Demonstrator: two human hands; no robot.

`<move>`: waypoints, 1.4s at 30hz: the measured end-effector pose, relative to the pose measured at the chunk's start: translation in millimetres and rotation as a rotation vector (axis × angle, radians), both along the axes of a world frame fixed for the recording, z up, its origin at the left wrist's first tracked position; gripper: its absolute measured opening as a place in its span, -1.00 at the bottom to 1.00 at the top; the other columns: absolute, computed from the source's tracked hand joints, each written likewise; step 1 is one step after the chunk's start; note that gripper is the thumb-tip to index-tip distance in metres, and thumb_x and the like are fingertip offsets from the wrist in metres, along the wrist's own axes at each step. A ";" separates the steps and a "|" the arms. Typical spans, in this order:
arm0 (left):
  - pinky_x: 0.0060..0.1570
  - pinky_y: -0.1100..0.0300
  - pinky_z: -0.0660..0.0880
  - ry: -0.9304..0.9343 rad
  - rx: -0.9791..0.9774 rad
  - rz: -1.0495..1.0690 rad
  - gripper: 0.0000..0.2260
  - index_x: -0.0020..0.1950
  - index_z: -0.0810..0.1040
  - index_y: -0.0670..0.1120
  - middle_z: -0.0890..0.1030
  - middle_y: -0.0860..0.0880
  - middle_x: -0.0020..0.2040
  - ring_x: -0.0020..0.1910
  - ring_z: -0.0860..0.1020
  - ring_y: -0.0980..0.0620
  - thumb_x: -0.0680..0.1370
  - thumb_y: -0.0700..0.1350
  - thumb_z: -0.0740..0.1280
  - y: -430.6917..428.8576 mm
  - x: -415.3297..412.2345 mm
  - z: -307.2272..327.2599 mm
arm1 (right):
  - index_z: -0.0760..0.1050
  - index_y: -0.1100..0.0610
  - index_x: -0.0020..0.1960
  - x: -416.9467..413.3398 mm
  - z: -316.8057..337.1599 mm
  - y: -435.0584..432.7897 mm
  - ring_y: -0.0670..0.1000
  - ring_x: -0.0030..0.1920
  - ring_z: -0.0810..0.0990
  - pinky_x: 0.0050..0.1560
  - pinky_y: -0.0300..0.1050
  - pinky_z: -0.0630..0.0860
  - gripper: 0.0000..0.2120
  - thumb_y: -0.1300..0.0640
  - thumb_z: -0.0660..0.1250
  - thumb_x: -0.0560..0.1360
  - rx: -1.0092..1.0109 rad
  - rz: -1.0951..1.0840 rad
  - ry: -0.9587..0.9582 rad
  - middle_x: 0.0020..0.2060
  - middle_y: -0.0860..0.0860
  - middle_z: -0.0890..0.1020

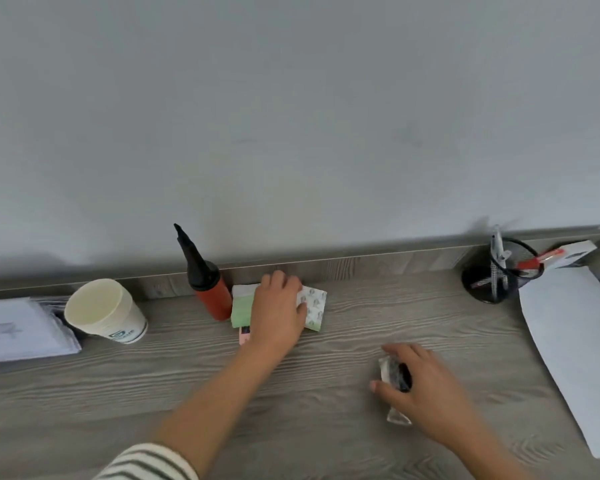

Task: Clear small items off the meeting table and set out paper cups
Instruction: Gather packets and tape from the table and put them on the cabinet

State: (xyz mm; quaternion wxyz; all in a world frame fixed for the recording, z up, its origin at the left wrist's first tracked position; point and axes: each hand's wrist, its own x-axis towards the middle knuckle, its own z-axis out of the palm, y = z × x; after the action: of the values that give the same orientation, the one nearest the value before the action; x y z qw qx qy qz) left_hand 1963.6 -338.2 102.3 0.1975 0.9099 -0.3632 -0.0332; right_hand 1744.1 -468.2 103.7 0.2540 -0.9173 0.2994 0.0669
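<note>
My left hand (278, 308) lies over two small tissue packs near the back of the grey wooden table (222, 386), with its fingers curled over them: a green-and-white pack (242, 306) and a white patterned pack (314, 308). A pink item (244, 335) pokes out under the wrist. My right hand (420, 379) grips a small clear-wrapped packet with dark contents (394, 370) lying on the table. A stack of paper cups (106, 311) stands at the left, open end tilted toward me.
A red hand pump with a black nozzle (205, 278) stands just left of the tissue packs. A black mesh pen holder (497, 271) sits at the back right, white paper (575, 341) beside it. Papers (21, 330) lie far left. A wall backs the table.
</note>
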 end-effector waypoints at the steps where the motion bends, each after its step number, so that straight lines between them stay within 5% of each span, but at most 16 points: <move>1: 0.05 0.04 0.43 -0.037 -0.026 0.005 -0.78 0.08 0.59 -0.12 0.54 -0.10 0.07 0.06 0.48 -0.11 0.46 -0.10 0.40 8.3 -4.4 3.3 | 0.34 -0.15 0.35 8.6 1.6 -1.0 -0.14 0.19 0.44 0.12 -0.19 0.44 -0.40 -0.34 0.34 0.39 0.012 -0.005 -0.020 0.18 -0.22 0.46; 4: -0.02 0.02 0.50 -0.112 -0.077 0.101 -0.79 0.01 0.65 -0.08 0.58 -0.05 0.02 0.01 0.53 -0.08 0.39 -0.12 0.48 43.4 -14.0 1.6 | 0.32 -0.15 0.28 43.5 4.9 -0.5 -0.16 0.07 0.41 0.04 -0.18 0.44 -0.40 -0.38 0.34 0.34 0.010 0.052 -0.066 0.06 -0.25 0.39; 10: 0.33 0.03 0.37 0.021 0.146 0.204 -0.63 0.30 0.53 0.00 0.47 -0.04 0.34 0.34 0.41 -0.05 0.50 0.00 0.36 105.0 -33.1 -20.1 | 0.39 -0.10 0.32 108.8 -11.0 -10.1 0.00 0.23 0.38 0.12 -0.07 0.46 -0.36 -0.37 0.34 0.34 -0.216 0.210 -0.065 0.20 -0.07 0.42; 15: 0.13 -0.04 0.57 -0.052 0.159 0.102 -0.68 0.02 0.67 -0.04 0.62 -0.12 0.16 0.16 0.59 -0.13 0.28 -0.10 0.56 98.8 -54.0 -17.4 | 0.40 -0.09 0.40 114.4 -24.2 -25.1 0.09 0.36 0.30 0.30 0.04 0.39 -0.26 -0.40 0.36 0.32 -0.221 0.227 -0.062 0.36 0.03 0.38; 19: 0.33 -0.06 0.35 -0.156 0.143 -0.044 -0.68 0.06 0.68 -0.02 0.60 -0.14 0.26 0.31 0.53 -0.14 0.31 -0.08 0.52 69.7 -55.4 -15.0 | 0.43 -0.06 0.37 89.3 -24.0 -26.9 0.18 0.37 0.38 0.30 0.19 0.40 -0.26 -0.34 0.45 0.28 -0.286 0.180 -0.156 0.39 0.07 0.42; 25: 0.51 -0.12 -0.17 -0.176 0.378 -0.222 -0.58 0.45 0.35 -0.12 0.27 -0.21 0.51 0.53 0.16 -0.18 0.58 -0.09 0.14 26.5 -42.4 -19.3 | 0.54 0.04 0.29 66.9 -18.5 -40.5 0.12 0.20 0.55 0.16 0.01 0.50 -0.53 -0.01 0.51 0.41 -0.113 -0.014 -0.336 0.24 0.05 0.58; 33: 0.52 -0.10 0.02 -0.128 0.333 -0.221 -0.57 0.41 0.43 -0.08 0.39 -0.17 0.43 0.45 0.30 -0.16 0.54 -0.03 0.21 28.2 -46.6 -13.9 | 0.50 0.10 0.17 99.5 -4.3 -29.5 -0.04 0.07 0.51 0.00 -0.18 0.45 -0.55 -0.01 0.55 0.36 -0.055 -0.069 -0.569 0.13 0.00 0.51; 37: 0.24 -0.03 0.51 -0.119 0.187 -0.129 -0.73 0.07 0.65 -0.01 0.61 -0.08 0.17 0.18 0.59 -0.07 0.39 -0.02 0.45 69.5 -55.7 -6.6 | 0.52 0.08 0.10 115.5 -10.2 -19.3 -0.02 -0.02 0.52 -0.17 -0.12 0.52 -0.59 -0.03 0.55 0.35 -0.104 -0.032 -0.484 0.14 0.00 0.46; 42: -0.02 0.06 0.63 -0.089 0.165 0.014 -0.82 -0.08 0.67 -0.01 0.66 -0.07 0.07 0.04 0.66 -0.06 0.35 -0.01 0.46 133.6 -74.7 -22.8 | 0.54 0.07 0.04 90.3 -28.8 -29.4 0.10 0.05 0.54 -0.06 -0.11 0.47 -0.62 -0.02 0.56 0.31 -0.210 -0.072 -0.435 0.10 0.05 0.50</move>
State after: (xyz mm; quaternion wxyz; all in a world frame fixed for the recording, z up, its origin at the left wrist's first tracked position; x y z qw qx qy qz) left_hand 1888.9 -204.6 79.5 0.1057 0.9263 -0.3611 -0.0214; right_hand 1834.4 -497.6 74.9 0.2178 -0.9202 0.2755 -0.1726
